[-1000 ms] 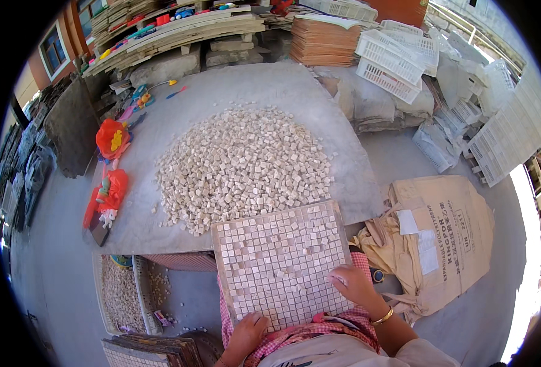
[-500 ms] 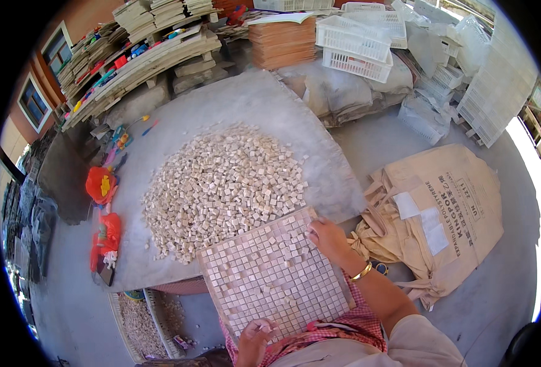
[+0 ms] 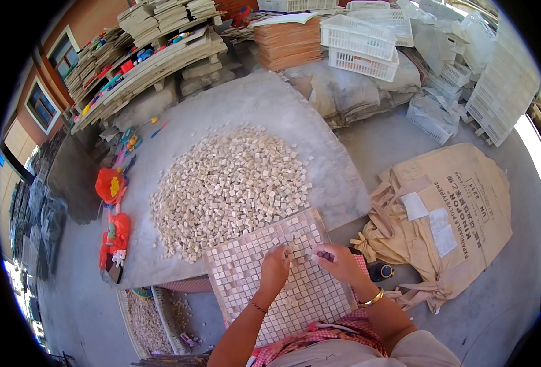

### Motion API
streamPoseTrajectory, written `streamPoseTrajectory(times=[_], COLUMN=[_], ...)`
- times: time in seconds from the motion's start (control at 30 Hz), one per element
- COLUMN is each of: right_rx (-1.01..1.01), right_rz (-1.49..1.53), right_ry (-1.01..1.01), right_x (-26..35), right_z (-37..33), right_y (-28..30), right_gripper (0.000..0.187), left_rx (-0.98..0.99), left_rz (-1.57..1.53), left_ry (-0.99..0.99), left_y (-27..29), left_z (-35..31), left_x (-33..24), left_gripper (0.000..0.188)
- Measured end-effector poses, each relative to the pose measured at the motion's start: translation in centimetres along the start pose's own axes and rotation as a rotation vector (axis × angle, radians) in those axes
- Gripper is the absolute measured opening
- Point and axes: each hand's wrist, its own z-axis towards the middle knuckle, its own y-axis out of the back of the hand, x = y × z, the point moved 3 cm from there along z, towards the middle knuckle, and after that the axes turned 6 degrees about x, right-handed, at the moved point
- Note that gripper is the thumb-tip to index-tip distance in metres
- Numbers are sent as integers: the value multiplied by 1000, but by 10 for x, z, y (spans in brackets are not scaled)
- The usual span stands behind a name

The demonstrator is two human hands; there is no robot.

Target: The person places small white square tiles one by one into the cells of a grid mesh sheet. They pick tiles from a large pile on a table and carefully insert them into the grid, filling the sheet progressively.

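Observation:
A square grid tray (image 3: pixel 214 269) lies tilted across my lap, its far edge at the near edge of the stone-topped table. Small pale stone tiles (image 3: pixel 316 300) fill most of its cells; a few lie loose on top, and some cells toward the far left show bare. Over the tray's middle, my left hand (image 3: pixel 274 269) has its fingertips closed together; what they hold is too small to make out. My right hand (image 3: pixel 340 264) is beside it, over the tray's right part, fingers curled in a pinch on something small. Beyond the tray spreads a big heap of loose tiles (image 3: pixel 233 183).
Red plastic toys (image 3: pixel 118 229) line the table's left edge. Below stands a white crate (image 3: pixel 160 318) with tile chips. To the right lie a beige woven sack (image 3: pixel 460 208) and a dark round-topped object (image 3: pixel 380 271). White baskets (image 3: pixel 362 58) and stacked boards (image 3: pixel 154 67) stand behind.
My left hand has moved up from the tray's near edge to its middle. My right hand has left the right edge and come inward and down over the tiles.

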Motion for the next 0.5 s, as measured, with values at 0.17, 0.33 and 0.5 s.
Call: streamPoseTrajectory(times=[0.17, 0.33, 0.5], right_rx=[18, -105, -107], right_rz=[83, 95, -123], right_ry=[-9, 11, 61], right_x=[-8, -16, -21], right_z=[-10, 16, 65], right_y=[-4, 10, 35], right_gripper=[23, 19, 17], left_rx=[-90, -67, -51], left_rz=[52, 81, 130], left_ry=[-118, -78, -89], left_y=[-3, -3, -3], left_z=[6, 13, 17], left_x=[-2, 8, 0], left_gripper=[26, 22, 14])
